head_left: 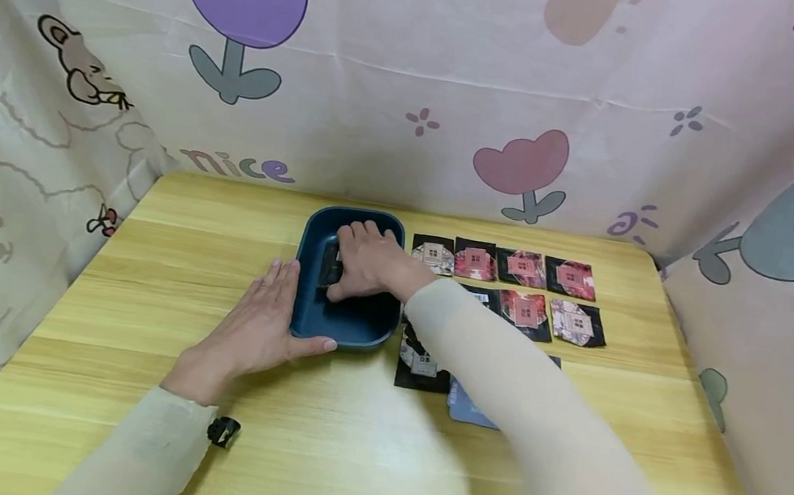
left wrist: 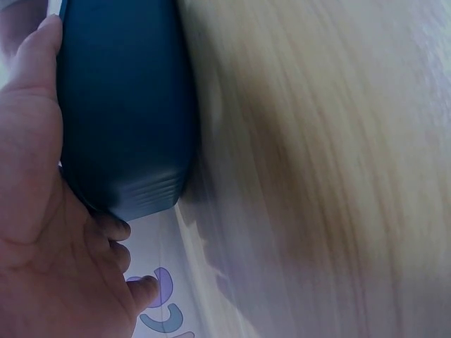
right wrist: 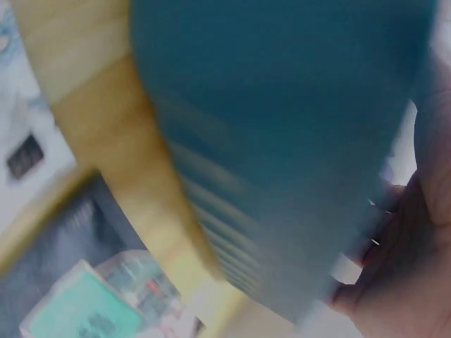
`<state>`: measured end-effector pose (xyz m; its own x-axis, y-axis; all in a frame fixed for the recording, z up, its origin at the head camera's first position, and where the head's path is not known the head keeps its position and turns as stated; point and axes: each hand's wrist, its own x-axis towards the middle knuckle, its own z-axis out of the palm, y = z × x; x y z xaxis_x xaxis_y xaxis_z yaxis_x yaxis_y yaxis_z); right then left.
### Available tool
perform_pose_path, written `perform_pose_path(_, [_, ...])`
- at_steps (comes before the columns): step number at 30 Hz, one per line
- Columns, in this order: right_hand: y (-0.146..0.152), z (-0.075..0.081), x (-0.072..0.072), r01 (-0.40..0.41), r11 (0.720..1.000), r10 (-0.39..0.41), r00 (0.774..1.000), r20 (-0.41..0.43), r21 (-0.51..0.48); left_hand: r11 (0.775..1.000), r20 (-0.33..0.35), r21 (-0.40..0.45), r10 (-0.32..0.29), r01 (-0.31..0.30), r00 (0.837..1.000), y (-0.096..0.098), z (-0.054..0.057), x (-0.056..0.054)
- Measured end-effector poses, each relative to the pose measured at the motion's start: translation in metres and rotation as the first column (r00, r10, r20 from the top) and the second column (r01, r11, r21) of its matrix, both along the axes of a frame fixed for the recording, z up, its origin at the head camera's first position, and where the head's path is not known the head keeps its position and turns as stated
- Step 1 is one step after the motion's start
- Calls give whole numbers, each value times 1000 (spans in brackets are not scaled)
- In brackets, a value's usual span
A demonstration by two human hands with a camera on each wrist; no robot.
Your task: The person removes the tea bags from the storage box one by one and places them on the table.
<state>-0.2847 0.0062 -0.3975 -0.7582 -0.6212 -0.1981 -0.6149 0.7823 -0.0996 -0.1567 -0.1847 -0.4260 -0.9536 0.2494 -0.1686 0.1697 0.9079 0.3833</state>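
Observation:
A dark blue plastic box (head_left: 350, 332) with rounded corners stands on the wooden table. My left hand (head_left: 259, 322) rests against its left wall, fingers straight and thumb stretched along the near corner; in the left wrist view the palm (left wrist: 49, 232) lies beside the box wall. My right hand (head_left: 373, 265) reaches down inside the box. Between its thumb and fingers it holds a dark packet (head_left: 329, 264), partly covered by the hand. In the right wrist view the box's ribbed outer wall (right wrist: 282, 141) hides most of the grip, and the image is blurred.
Right of the box, small printed sachets (head_left: 475, 260) in black, red and white lie in rows. The right forearm (head_left: 501, 365) covers part of them. Blue-grey packets (head_left: 467, 407) lie nearest the front. A patterned curtain (head_left: 381, 131) hangs behind the table.

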Motion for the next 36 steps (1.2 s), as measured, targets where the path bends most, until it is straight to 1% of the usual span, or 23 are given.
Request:
perform_pose_path(3, [15,17,5,-26,999,25,999,-20,-41,1000,-1,4,-7,7,1000,-1,0,-2])
perform_pose_path(7, [46,36,15,-24,993,21,999,-26,-117,1000,-2,16,-9,10,1000,-2,-1,-4])
perform_pose_path(10, [82,44,22,-12,983,5,999,-36,-181,1000,-11,15,-3,3,1000,-4,-3,-6])
perform_pose_path(13, [127,47,32,19,979,-29,998,-48,-205,1000,-18,15,1,-1,1000,-4,-5,-8])
perform_pose_path(16, [177,41,45,66,981,-78,995,-59,-181,1000,-20,19,1,0,1000,-6,-5,-10])
perform_pose_path(19, [224,30,57,134,985,-141,988,-59,-112,1000,-11,25,5,-4,1000,-9,-5,-11])
perform_pose_path(22, [264,18,66,200,979,-203,978,-58,-45,999,-8,28,16,-15,1000,-13,-4,-12])
perform_pose_path(24, [285,12,71,233,972,-232,971,-58,9,999,-10,29,22,-22,1000,-16,-3,-13])
perform_pose_path(26, [301,7,75,240,969,-237,969,-65,50,999,-12,31,28,-27,1000,-19,-3,-14])
perform_pose_path(30, [324,-2,82,213,969,-204,975,-84,122,999,-7,34,28,-28,1000,-21,-3,-16])
perform_pose_path(33, [334,-10,85,185,970,-174,981,-81,160,999,-5,34,25,-24,1000,-22,-3,-18])
perform_pose_path(36, [339,-18,87,175,970,-167,984,-62,171,999,-8,36,20,-20,1000,-22,-4,-19])
